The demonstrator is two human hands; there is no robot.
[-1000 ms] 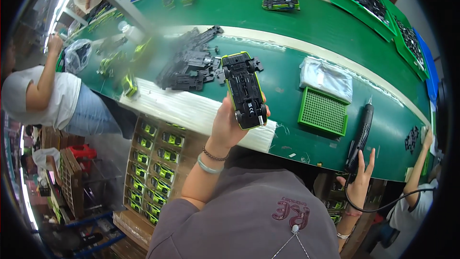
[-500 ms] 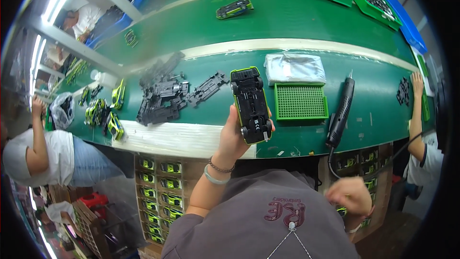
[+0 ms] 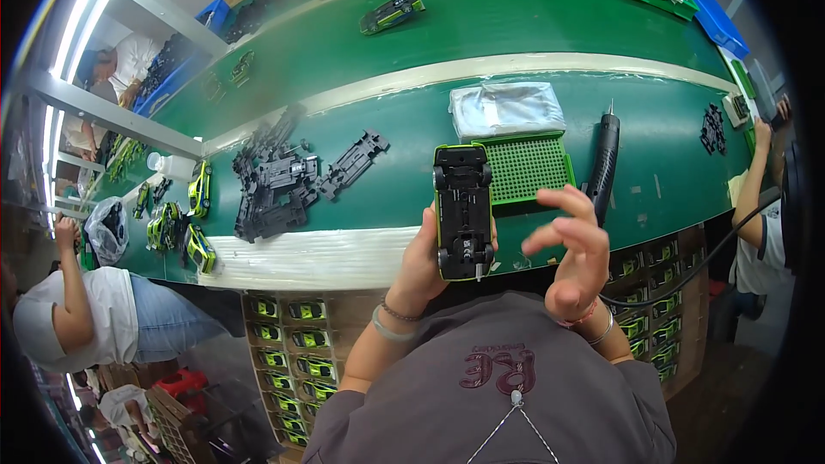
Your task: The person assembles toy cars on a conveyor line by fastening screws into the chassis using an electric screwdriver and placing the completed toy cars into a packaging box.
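My left hand (image 3: pixel 419 265) is closed around a toy car (image 3: pixel 465 210), held upside down over the near edge of the bench. Its black underside with the wheels faces up, and a thin green rim shows around it. To the right of the car hovers my right hand (image 3: pixel 574 253), fingers spread, nothing in it. Just beyond that hand, a black electric screwdriver (image 3: pixel 603 155) lies on the green bench. Partly behind the car and the right hand is a green tray (image 3: pixel 531 170) full of small holes.
A silvery wrapped packet (image 3: pixel 507 110) lies behind the tray. Black chassis parts (image 3: pixel 277 179) are heaped to the left, with green-yellow toy cars (image 3: pixel 199 191) beyond. Partitioned boxes (image 3: pixel 301 292) of cars stand below the bench edge. Co-workers sit at the far side, left and right.
My right hand has come up from low at the right to beside the toy car, its fingers opening. The car has shifted slightly nearer and stands more upright in view.
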